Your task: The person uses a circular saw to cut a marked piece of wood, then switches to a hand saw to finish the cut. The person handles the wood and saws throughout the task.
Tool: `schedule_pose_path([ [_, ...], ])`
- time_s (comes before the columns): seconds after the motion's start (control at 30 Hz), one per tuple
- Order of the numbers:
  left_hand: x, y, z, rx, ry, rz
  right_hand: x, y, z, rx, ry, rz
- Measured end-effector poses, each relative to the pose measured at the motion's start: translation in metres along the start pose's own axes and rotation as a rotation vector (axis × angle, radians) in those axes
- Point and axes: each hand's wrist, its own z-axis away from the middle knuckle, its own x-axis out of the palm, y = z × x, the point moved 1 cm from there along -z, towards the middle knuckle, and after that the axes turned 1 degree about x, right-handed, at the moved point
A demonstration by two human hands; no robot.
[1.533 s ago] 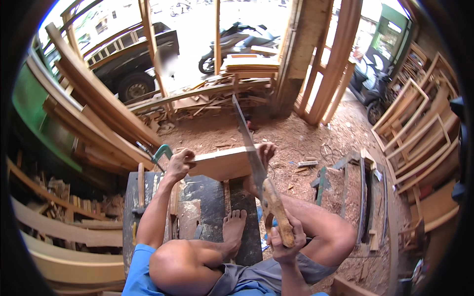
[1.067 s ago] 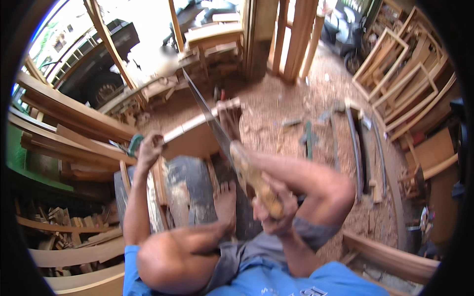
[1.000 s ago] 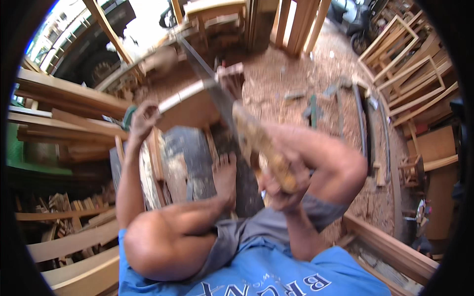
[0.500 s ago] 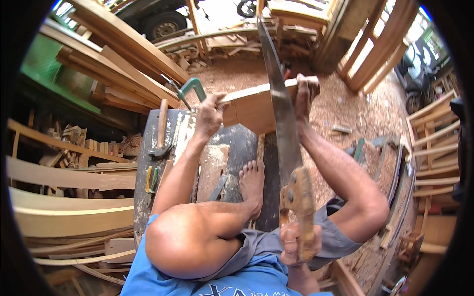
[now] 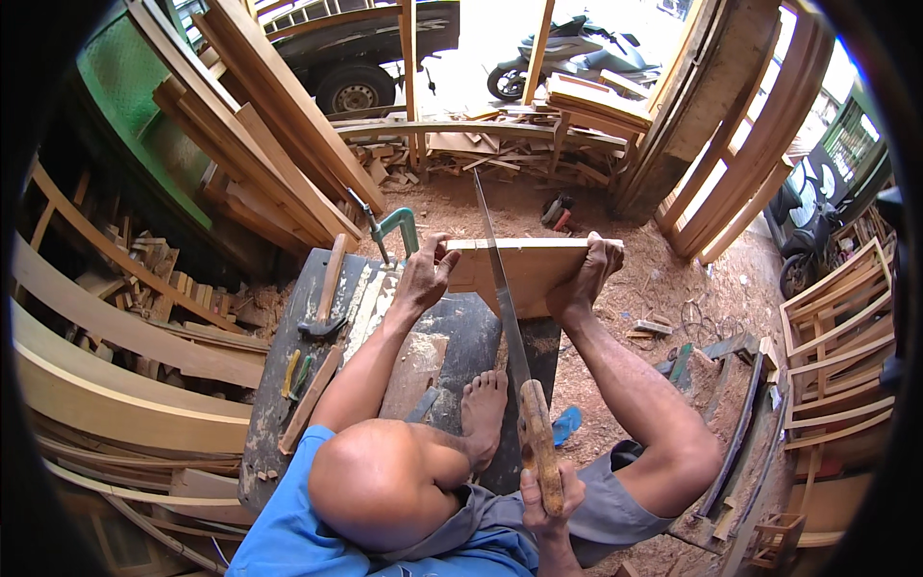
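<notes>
A wooden board [image 5: 524, 274] stands on edge over the front end of the dark bench. My left hand [image 5: 423, 276] grips its left end, fingers bent over the top. My bare right foot [image 5: 585, 276] presses against its right end, toes at the upper edge. Low in the view, my right hand [image 5: 550, 495] is closed round the worn wooden handle of a handsaw [image 5: 511, 327]. Its long blade points away from me and crosses the board's top edge left of the middle. Whether the teeth are sunk into the wood I cannot tell. My left foot [image 5: 483, 409] rests on the bench.
On the bench [image 5: 461, 332] lie a hammer [image 5: 327, 298] and yellow and green-handled tools [image 5: 296, 373]. A green clamp [image 5: 396, 236] stands at its far left corner. Lumber stacks [image 5: 135, 385] line the left. A red-and-black tool [image 5: 556, 212] lies among the shavings ahead.
The handsaw has swung left, its handle shifting left and its blade now showing more edge-on. The view has tilted upward. My left hand and right foot still hold the board.
</notes>
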Motion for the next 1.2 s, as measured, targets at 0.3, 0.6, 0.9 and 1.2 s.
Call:
schedule_pose_path([
  [0.3, -0.002, -0.008, -0.011, -0.009, -0.058, -0.091, 0.014, -0.011, 0.003, 0.025, -0.013, -0.056],
  [0.6, 0.009, -0.023, -0.013, 0.091, 0.022, -0.054, 0.016, -0.017, 0.011, 0.024, -0.036, -0.024],
  [0.9, 0.008, -0.020, -0.010, 0.071, 0.011, -0.110, 0.004, -0.031, 0.032, 0.009, -0.093, 0.104],
  [1.2, 0.013, -0.021, -0.009, 0.048, 0.026, -0.121, -0.001, -0.040, 0.045, 0.096, -0.065, 0.018],
])
